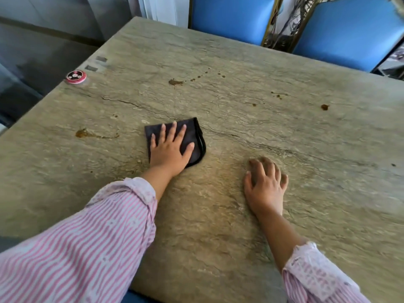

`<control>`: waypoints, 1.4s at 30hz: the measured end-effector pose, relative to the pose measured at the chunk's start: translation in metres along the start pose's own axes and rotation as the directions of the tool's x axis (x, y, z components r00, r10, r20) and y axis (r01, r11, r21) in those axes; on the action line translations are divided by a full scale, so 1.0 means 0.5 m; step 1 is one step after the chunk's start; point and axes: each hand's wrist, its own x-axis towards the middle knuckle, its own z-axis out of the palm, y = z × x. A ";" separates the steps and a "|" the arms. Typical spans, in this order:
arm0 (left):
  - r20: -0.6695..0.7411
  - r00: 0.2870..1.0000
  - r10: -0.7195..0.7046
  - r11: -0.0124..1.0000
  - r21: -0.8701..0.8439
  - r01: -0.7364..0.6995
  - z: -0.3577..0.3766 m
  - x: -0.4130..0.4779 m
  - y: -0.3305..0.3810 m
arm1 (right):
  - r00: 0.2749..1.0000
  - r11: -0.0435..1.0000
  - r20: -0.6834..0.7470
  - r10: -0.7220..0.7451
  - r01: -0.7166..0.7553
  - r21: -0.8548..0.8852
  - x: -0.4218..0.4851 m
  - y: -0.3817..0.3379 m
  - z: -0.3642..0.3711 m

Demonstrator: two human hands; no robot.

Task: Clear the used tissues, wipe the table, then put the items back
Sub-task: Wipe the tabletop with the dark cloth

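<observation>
A folded dark grey cloth (194, 136) lies flat near the middle of the stone-patterned table (240, 215). My left hand (169, 149) presses down on it with the fingers spread. To the right, my right hand (265, 184) rests on the bare table, fingers slightly curled, holding nothing. Brown stains mark the surface: one at the left (82, 133), a splash (175, 82) with a trail of drops farther back, and a spot at the right (324, 107). No tissues are in view.
A round red and white call button (76, 76) sits at the table's far left edge, beside two small grey stickers (96, 63). Two blue chairs (231, 18) (349, 33) stand behind the far edge. Grey floor lies to the left.
</observation>
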 end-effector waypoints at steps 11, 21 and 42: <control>0.072 0.898 0.435 0.895 0.073 -0.439 0.007 -0.079 0.016 | 0.999 0.999 -0.013 0.040 -0.039 0.027 -0.002 -0.003 -0.002; 0.055 0.998 0.022 1.000 0.000 -0.022 0.013 0.089 0.148 | 0.999 0.998 -0.014 0.039 -0.038 0.051 0.000 -0.002 -0.005; 0.168 0.927 0.336 0.937 0.037 -0.346 0.022 -0.106 0.143 | 0.989 0.961 -0.109 0.095 -0.063 0.269 -0.006 -0.005 -0.022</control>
